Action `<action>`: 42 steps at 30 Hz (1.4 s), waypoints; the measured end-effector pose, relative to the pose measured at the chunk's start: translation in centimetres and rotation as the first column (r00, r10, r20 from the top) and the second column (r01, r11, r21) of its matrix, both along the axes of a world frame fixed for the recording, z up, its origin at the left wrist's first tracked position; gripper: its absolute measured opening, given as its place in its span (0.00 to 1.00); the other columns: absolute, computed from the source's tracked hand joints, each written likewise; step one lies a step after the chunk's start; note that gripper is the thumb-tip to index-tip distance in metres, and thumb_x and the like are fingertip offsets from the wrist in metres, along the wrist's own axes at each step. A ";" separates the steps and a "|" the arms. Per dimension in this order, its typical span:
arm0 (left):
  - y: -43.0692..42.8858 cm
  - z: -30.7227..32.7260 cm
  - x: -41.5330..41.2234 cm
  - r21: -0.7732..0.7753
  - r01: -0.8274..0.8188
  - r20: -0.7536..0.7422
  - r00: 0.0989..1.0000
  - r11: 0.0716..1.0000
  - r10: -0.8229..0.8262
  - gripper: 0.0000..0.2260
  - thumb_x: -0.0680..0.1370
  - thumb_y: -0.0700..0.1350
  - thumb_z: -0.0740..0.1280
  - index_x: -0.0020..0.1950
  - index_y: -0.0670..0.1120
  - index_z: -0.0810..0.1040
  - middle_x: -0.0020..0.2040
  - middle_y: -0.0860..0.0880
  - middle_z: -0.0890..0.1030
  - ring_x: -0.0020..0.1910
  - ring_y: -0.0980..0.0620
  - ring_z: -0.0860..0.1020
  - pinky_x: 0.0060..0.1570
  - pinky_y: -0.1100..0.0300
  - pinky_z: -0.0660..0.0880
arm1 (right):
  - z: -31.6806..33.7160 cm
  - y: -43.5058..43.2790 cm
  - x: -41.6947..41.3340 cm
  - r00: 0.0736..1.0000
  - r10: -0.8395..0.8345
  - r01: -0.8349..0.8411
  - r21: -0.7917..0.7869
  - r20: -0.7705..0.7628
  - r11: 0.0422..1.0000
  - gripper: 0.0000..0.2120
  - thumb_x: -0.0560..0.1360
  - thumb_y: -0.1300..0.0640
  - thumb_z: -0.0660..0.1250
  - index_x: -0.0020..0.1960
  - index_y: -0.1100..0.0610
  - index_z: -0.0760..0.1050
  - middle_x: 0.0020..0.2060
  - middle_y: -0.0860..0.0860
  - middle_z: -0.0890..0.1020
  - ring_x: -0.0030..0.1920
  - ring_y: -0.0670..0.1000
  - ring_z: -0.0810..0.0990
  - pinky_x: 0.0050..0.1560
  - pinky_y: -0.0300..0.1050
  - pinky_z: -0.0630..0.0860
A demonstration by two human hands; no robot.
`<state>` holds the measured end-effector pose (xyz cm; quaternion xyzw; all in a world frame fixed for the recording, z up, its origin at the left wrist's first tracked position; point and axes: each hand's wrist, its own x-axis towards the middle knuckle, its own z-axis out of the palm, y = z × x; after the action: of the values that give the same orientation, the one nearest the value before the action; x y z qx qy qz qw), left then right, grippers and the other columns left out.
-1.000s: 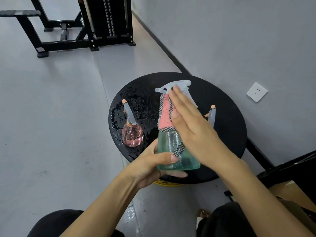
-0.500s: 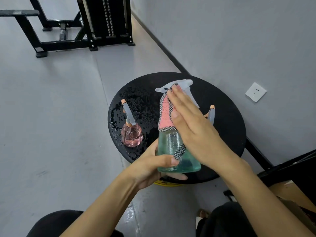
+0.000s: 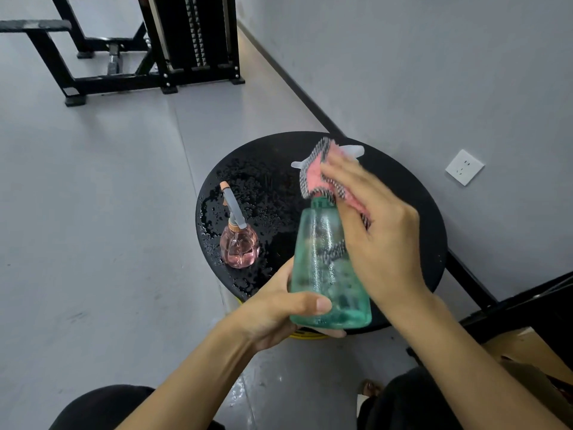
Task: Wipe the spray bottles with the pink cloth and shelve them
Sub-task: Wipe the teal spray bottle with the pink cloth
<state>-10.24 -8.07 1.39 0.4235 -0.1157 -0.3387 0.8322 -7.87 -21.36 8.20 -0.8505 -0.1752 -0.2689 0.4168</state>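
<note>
Looking down on a round black table, set close against the grey wall on the right, with a white socket on that wall just past the rim. Wide grey floor lying open to the left and far side, running up to a black gym machine at the far left. Tighter on the near right: a black frame and a brown cardboard box crowding in beside the table edge. Water drops beading the left part of the top.

Standing upright in that wet patch, near the left rim: a small pink spray bottle, untouched, apart from both hands. Held up over the near edge of the table, leaning a little: a green spray bottle.

Gripped low around its base by the left hand, thumb across the near face, fingers curled underneath. Pressed at the neck and right side by the right hand, fingers nearly straight and close together, thumb hidden, pinning the pink cloth against the bottle's shoulder and white trigger head. Cloth bunched at the top, one checked corner trailing down the right side under the palm. Fingertips blurred.
</note>
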 end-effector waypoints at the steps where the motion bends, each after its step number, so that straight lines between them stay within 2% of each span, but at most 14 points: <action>1: -0.1 0.0 0.0 0.004 0.008 0.008 1.000 1.000 -0.008 0.43 0.56 0.47 0.82 0.66 0.45 0.67 0.52 0.44 0.82 0.48 0.44 0.82 0.36 0.54 0.80 | 0.5 0.1 0.7 1.000 -0.008 0.008 -0.028 0.015 1.000 0.20 0.76 0.72 0.62 0.65 0.60 0.76 0.67 0.53 0.75 0.71 0.49 0.69 0.70 0.47 0.67; 4: -0.1 0.0 -0.1 0.023 -0.007 0.007 1.000 1.000 0.006 0.35 0.58 0.42 0.74 0.64 0.47 0.69 0.51 0.47 0.83 0.47 0.46 0.82 0.36 0.55 0.81 | 1.5 0.4 2.4 0.996 -0.008 -0.010 -0.217 -0.086 0.976 0.19 0.78 0.66 0.61 0.68 0.57 0.74 0.70 0.51 0.72 0.75 0.50 0.62 0.75 0.46 0.58; 6: 0.1 0.0 0.1 0.008 -0.026 -0.006 1.000 1.000 0.026 0.36 0.57 0.43 0.76 0.63 0.47 0.70 0.51 0.47 0.83 0.47 0.47 0.83 0.35 0.56 0.81 | 1.8 0.5 2.6 0.980 0.011 -0.084 -0.359 -0.201 0.930 0.19 0.81 0.58 0.59 0.72 0.53 0.68 0.74 0.47 0.66 0.77 0.46 0.53 0.77 0.48 0.49; 9: 0.4 0.1 0.2 -0.044 -0.057 -0.023 0.998 0.997 0.056 0.40 0.55 0.50 0.82 0.63 0.45 0.70 0.50 0.47 0.83 0.46 0.46 0.83 0.34 0.56 0.81 | 1.9 0.7 1.9 0.950 0.100 -0.226 -0.430 -0.296 0.874 0.23 0.83 0.50 0.53 0.76 0.52 0.60 0.77 0.44 0.56 0.75 0.38 0.43 0.69 0.29 0.34; 10: 0.5 0.0 0.3 -0.046 -0.064 -0.024 0.998 0.997 0.063 0.41 0.54 0.51 0.82 0.63 0.45 0.70 0.50 0.47 0.84 0.46 0.46 0.83 0.34 0.57 0.81 | 1.9 0.7 1.8 0.945 0.101 -0.240 -0.449 -0.310 0.861 0.24 0.83 0.48 0.51 0.77 0.52 0.57 0.78 0.43 0.53 0.75 0.37 0.41 0.67 0.26 0.31; 11: 0.5 0.0 0.3 -0.050 -0.069 -0.025 0.997 0.996 0.067 0.41 0.54 0.51 0.82 0.63 0.45 0.70 0.50 0.46 0.84 0.46 0.46 0.83 0.34 0.57 0.81 | 1.9 0.6 1.9 0.941 0.085 -0.238 -0.463 -0.326 0.854 0.24 0.83 0.47 0.49 0.78 0.50 0.54 0.78 0.42 0.49 0.75 0.37 0.39 0.68 0.29 0.31; 15: 0.5 0.0 0.2 -0.062 -0.041 -0.009 0.999 0.997 0.041 0.42 0.57 0.52 0.81 0.66 0.44 0.69 0.56 0.41 0.81 0.52 0.43 0.81 0.35 0.57 0.81 | 1.8 -0.5 3.2 0.927 -0.046 -0.142 -0.463 -0.372 0.875 0.25 0.83 0.46 0.45 0.79 0.50 0.47 0.78 0.43 0.45 0.76 0.41 0.38 0.77 0.50 0.42; 19: 0.3 0.0 0.2 -0.058 -0.028 -0.018 0.999 0.998 0.027 0.42 0.56 0.52 0.82 0.65 0.43 0.70 0.54 0.42 0.81 0.48 0.44 0.82 0.34 0.57 0.81 | 1.8 -0.1 3.3 0.915 -0.065 -0.114 -0.410 -0.399 0.905 0.25 0.83 0.48 0.46 0.79 0.52 0.47 0.78 0.44 0.45 0.77 0.43 0.38 0.77 0.46 0.41; 24: 0.4 0.1 0.1 -0.048 -0.016 -0.006 1.000 0.999 0.016 0.41 0.57 0.52 0.82 0.64 0.41 0.69 0.50 0.45 0.83 0.46 0.47 0.83 0.33 0.58 0.80 | 1.9 1.1 2.2 0.909 0.055 -0.248 -0.431 -0.413 0.867 0.26 0.83 0.47 0.46 0.79 0.52 0.48 0.78 0.43 0.46 0.76 0.40 0.36 0.76 0.42 0.37; 29: 0.3 0.1 0.0 -0.030 -0.045 0.004 0.999 0.999 0.045 0.39 0.58 0.49 0.80 0.65 0.44 0.68 0.51 0.45 0.83 0.47 0.46 0.83 0.33 0.58 0.80 | 2.1 -0.3 3.4 0.918 -0.067 -0.130 -0.454 -0.392 0.881 0.25 0.83 0.48 0.46 0.79 0.50 0.47 0.78 0.43 0.46 0.77 0.43 0.39 0.77 0.48 0.40; 32: 0.2 0.0 0.0 0.005 -0.027 0.009 1.000 1.000 0.027 0.41 0.57 0.48 0.80 0.67 0.45 0.67 0.56 0.40 0.80 0.51 0.41 0.81 0.34 0.56 0.80 | 1.9 -0.4 3.8 0.918 -0.068 -0.107 -0.407 -0.392 0.907 0.25 0.83 0.51 0.49 0.79 0.53 0.50 0.78 0.45 0.49 0.77 0.45 0.41 0.75 0.41 0.41; 34: 0.1 0.0 0.1 0.037 -0.019 0.027 0.999 0.999 0.018 0.39 0.58 0.45 0.77 0.68 0.44 0.66 0.55 0.40 0.80 0.49 0.43 0.82 0.33 0.56 0.80 | 2.0 -0.2 3.6 0.928 -0.024 -0.127 -0.377 -0.371 0.917 0.24 0.83 0.53 0.52 0.78 0.53 0.54 0.78 0.45 0.53 0.77 0.44 0.42 0.73 0.37 0.42; 39: 0.0 0.0 -0.1 0.033 -0.027 0.026 0.999 0.999 0.027 0.34 0.60 0.43 0.71 0.66 0.42 0.67 0.51 0.43 0.81 0.45 0.46 0.82 0.32 0.56 0.79 | 2.3 0.8 2.6 0.929 0.149 -0.267 -0.335 -0.338 0.904 0.19 0.82 0.57 0.57 0.73 0.51 0.67 0.75 0.42 0.63 0.77 0.41 0.45 0.77 0.48 0.46; 42: 0.2 0.0 -0.1 0.022 -0.037 0.029 0.999 0.999 0.037 0.36 0.58 0.43 0.74 0.65 0.43 0.68 0.51 0.44 0.82 0.46 0.45 0.82 0.32 0.56 0.80 | 2.4 0.6 2.4 0.939 0.143 -0.264 -0.390 -0.312 0.882 0.20 0.82 0.52 0.58 0.73 0.50 0.66 0.75 0.42 0.61 0.77 0.43 0.43 0.77 0.56 0.45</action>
<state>-10.37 -7.88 1.43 0.4395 -0.1159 -0.3185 0.8319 -5.48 -20.77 10.55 -0.9262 -0.2594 -0.0579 0.2673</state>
